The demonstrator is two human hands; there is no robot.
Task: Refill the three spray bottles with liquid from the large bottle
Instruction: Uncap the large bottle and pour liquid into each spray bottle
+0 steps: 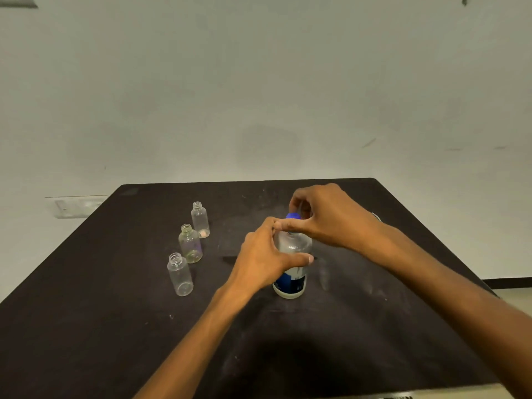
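Note:
The large clear bottle (291,279) with a blue label stands upright near the middle of the dark table (100,312). My left hand (264,259) grips its upper body. My right hand (325,216) is above it, fingers pinched around the blue cap (293,216) on its neck. Three small clear spray bottles stand uncapped in a slanted row to the left: the far one (200,220), the middle one (190,243) and the near one (180,275). All three look empty, and no spray heads are visible.
A pale wall rises just behind the table's far edge. A white switch plate (73,207) sits on the wall at the left. The table's right edge drops to a light floor (515,292). A small pale object (377,216) peeks out behind my right wrist.

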